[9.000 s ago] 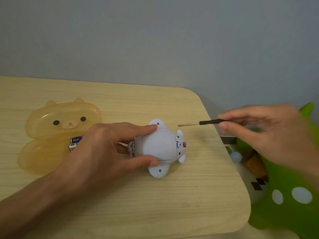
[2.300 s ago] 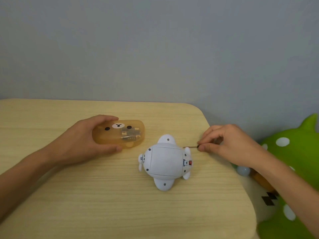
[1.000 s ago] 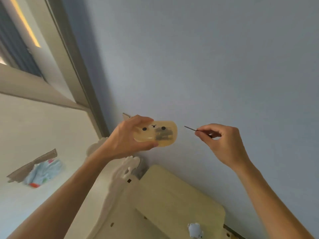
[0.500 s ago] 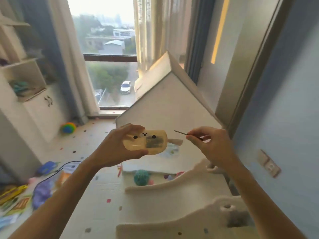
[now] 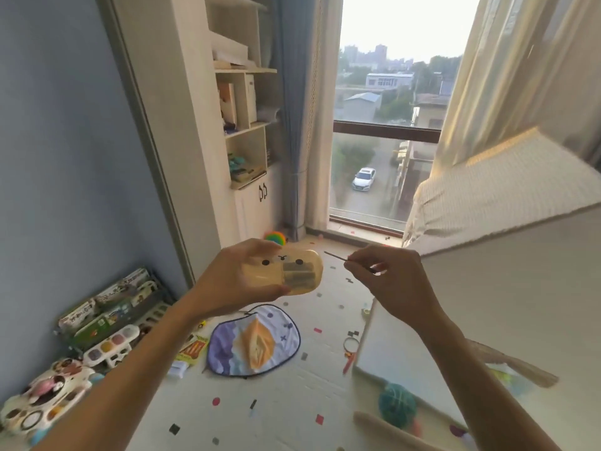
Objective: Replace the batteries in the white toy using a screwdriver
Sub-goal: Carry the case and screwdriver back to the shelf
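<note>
Screwdriver (image 5: 344, 261) pinched in right hand (image 5: 390, 284), tip pointing left at closed case (image 5: 286, 271) gripped in left hand (image 5: 234, 284), mid-frame; toy out of view.

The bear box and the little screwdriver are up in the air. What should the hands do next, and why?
Probably turn back and set both down on a table: the left hand holds the closed bear box, the right hand pinches the screwdriver, and no white toy is in view.

Blue wall (image 5: 58, 141) left, white shelving (image 5: 240, 92), daylit window (image 5: 383, 125) with cream curtains (image 5: 507, 76), confetti-speckled floor (image 5: 292, 402).
</note>
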`<state>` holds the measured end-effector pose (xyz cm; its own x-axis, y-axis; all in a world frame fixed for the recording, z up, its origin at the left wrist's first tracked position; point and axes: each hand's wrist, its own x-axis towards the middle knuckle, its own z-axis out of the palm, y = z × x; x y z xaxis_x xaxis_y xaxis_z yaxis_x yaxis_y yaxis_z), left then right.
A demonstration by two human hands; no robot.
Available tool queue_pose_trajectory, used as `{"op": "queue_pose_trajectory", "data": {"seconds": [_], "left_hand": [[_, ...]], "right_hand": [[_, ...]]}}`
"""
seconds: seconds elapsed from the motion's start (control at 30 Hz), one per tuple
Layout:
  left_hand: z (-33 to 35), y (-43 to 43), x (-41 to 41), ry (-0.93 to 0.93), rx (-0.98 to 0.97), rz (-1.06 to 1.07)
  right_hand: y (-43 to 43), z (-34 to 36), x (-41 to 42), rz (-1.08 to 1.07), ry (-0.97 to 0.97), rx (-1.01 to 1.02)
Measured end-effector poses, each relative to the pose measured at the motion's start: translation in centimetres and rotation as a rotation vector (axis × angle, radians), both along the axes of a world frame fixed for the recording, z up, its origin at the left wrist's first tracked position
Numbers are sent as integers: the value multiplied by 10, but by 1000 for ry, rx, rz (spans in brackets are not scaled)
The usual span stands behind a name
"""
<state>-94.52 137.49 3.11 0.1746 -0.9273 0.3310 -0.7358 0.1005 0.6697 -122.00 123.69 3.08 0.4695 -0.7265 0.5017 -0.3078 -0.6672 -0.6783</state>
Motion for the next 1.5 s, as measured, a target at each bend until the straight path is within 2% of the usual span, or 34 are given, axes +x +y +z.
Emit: {"op": "queue_pose_trajectory", "data": {"seconds": [0.23, 0.5, 0.93, 1.2, 1.5], "left_hand": [[-16, -90, 101, 49, 7, 55], [-10, -248, 211, 91, -1, 90], [-12, -564, 395, 92, -14, 52], [3, -769, 534, 80, -17, 0], [0, -978, 635, 17, -58, 103]], "right_hand": [[-104, -12, 110, 29, 56, -7], [-274, -7, 222, 33, 65, 8], [-570, -19, 413, -29, 95, 30], [-769, 7, 533, -78, 114, 7], [-996, 6, 649, -25, 101, -45]]}}
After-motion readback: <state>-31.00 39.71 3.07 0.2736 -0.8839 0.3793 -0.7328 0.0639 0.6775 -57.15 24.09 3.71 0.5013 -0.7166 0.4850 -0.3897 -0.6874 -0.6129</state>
